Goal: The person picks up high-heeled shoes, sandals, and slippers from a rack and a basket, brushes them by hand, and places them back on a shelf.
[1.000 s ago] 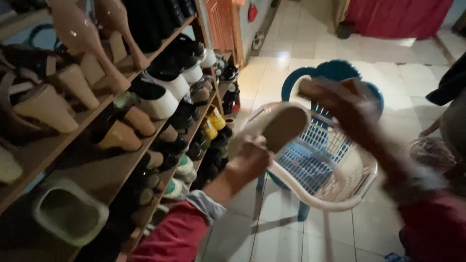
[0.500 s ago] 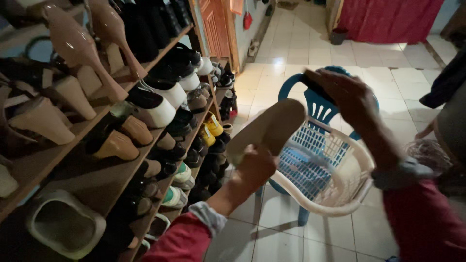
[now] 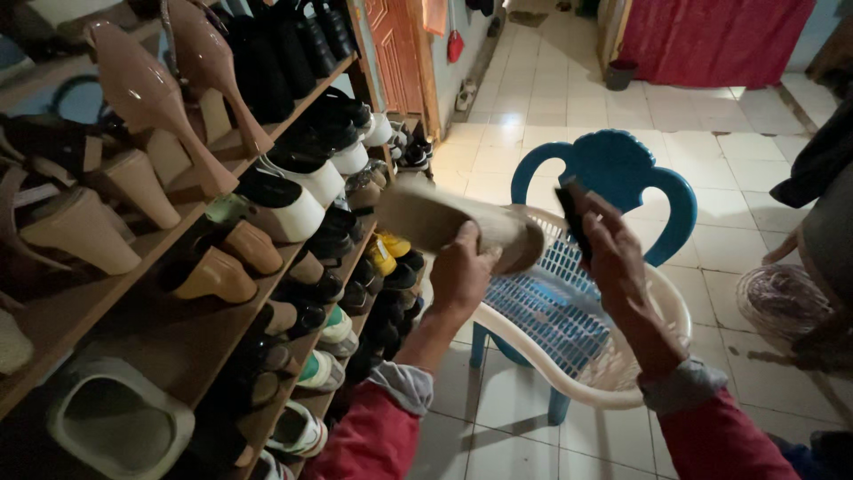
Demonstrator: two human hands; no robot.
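1. Holding a beige slip-on shoe (image 3: 453,227) by its edge, the left hand (image 3: 460,274) has its fingers curled shut around the shoe's near side; the shoe lies roughly level, its flat, matte sole turned up and to the left, just above the left rim of the basket.
2. The right hand (image 3: 613,253) has its grip pressed together on a small dark brush (image 3: 573,218), a slim block shape held upright just to the right of the shoe's toe; hand and shoe are near each other, and whether brush and shoe touch cannot be told.
3. Under both hands sits a cream plastic laundry basket (image 3: 622,356), smooth-rimmed, with a slotted lattice wall, resting on a blue plastic chair (image 3: 622,164) with a curved, scalloped back.
4. Both sleeves are red with grey cuffs.
5. On the left, a slanted wooden shoe rack (image 3: 178,329) runs from near to far; it carries glossy pink stiletto heels (image 3: 147,93) on top, tan block-heeled sandals, black and white sneakers, small yellow shoes (image 3: 386,249) further down, and a pale green foam clog (image 3: 115,422) at the near end.
6. The floor (image 3: 551,98) is of glossy pale square tiles.
7. At the far side hang a red curtain (image 3: 711,31) and, left of it, an orange panelled door (image 3: 400,49).
8. At the right edge lies a round woven basket (image 3: 782,302).
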